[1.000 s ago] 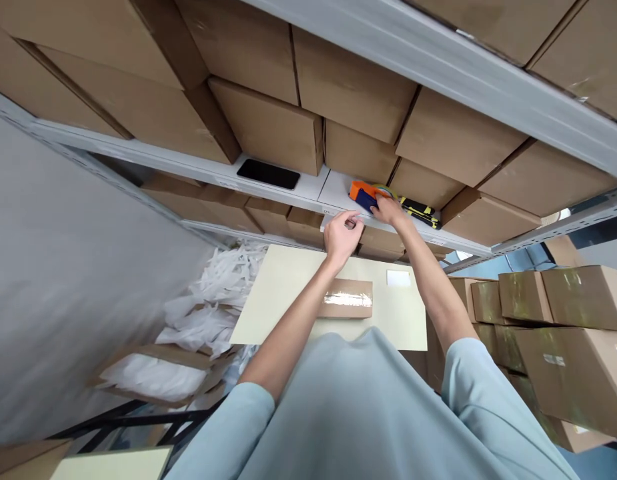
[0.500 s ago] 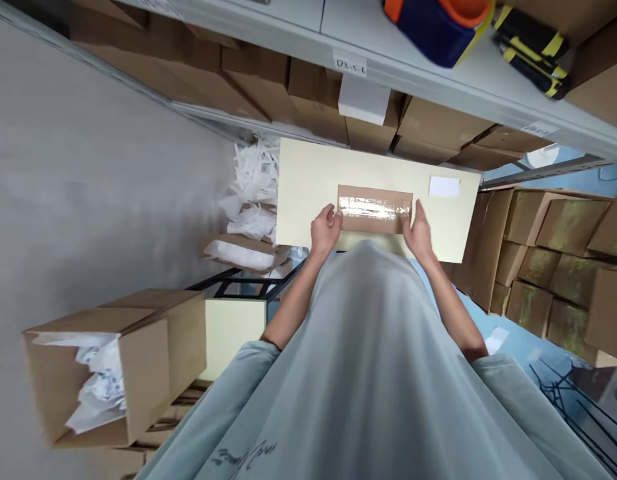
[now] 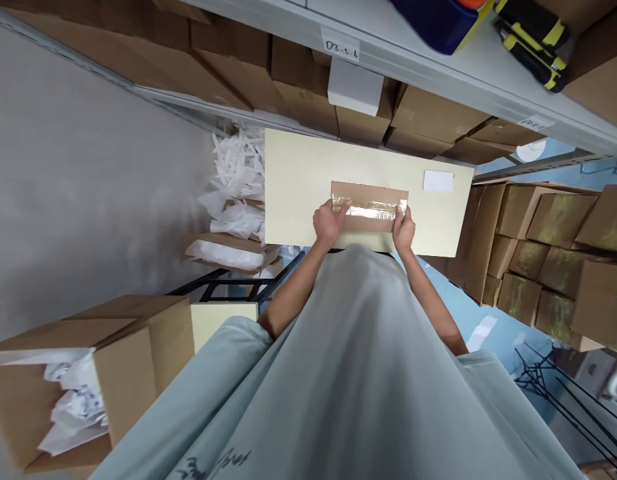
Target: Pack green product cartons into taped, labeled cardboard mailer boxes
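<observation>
A small cardboard box (image 3: 371, 224) with a shiny strip of clear tape along its top lies on the cream tabletop (image 3: 293, 180) in front of me. My left hand (image 3: 329, 223) grips its left end, the thumb lying on the tape. At the opposite end my right hand (image 3: 403, 228) holds on, thumb on top near the tape's end. The fingers beneath and behind the box are partly hidden. To the right of the box, a small white label (image 3: 439, 181) rests on the tabletop.
Cardboard boxes line a metal shelf (image 3: 418, 70) behind the table; black-and-yellow cutters (image 3: 533, 53) lie above. White paper shreds (image 3: 241, 163) are heaped at the left. An open carton (image 3: 128, 380) with crumpled paper stands lower left. Stacked boxes (image 3: 553, 220) fill the right.
My right hand, earlier with fingers stretched along the box's end, has closed on it. My left thumb has moved onto the tape. The view has shifted slightly.
</observation>
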Tool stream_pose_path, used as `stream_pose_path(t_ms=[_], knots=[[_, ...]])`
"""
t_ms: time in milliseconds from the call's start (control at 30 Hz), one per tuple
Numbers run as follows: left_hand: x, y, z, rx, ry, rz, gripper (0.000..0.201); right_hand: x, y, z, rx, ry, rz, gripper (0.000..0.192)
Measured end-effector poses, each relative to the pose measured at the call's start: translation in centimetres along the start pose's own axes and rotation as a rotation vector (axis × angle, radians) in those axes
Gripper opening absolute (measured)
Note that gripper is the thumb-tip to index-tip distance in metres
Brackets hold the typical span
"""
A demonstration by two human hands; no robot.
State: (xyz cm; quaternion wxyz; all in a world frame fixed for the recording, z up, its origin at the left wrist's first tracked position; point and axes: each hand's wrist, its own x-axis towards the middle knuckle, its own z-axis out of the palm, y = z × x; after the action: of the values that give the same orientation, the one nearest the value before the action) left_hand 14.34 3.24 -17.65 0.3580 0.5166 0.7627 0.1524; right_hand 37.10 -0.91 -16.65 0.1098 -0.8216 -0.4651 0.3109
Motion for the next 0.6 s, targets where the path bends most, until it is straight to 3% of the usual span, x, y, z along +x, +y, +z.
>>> stream_pose_path(t_ms=[133, 233, 333, 467, 600], knots=[[0.1, -1.5, -1.6, -0.079, -0.069, 0.117, 0.038, -0.2, 1.4, -0.6, 0.068, 0.017, -0.093, 0.077], [0.0, -1.6, -2.7, -0.120, -0.033, 0.156, 0.032, -0.7, 1.2, -0.9, 0.163, 0.139, -0.099, 0.068], [0.2, -1.6, -4.2, -0.143, -0.036, 0.178, 0.027, -1.4, -0.2, -1.1, 0.189, 0.240, -0.086, 0.056], [1.3, -2.8, -7.4, -0.222, -0.008, 0.284, 0.030, -2.1, -3.2, -1.3, 0.199, 0.314, -0.202, 0.043], [2.9, -5.1, -10.3, -0.231, 0.025, 0.307, 0.031, -2.3, -5.9, 0.2, 0.219, 0.244, -0.193, 0.031]])
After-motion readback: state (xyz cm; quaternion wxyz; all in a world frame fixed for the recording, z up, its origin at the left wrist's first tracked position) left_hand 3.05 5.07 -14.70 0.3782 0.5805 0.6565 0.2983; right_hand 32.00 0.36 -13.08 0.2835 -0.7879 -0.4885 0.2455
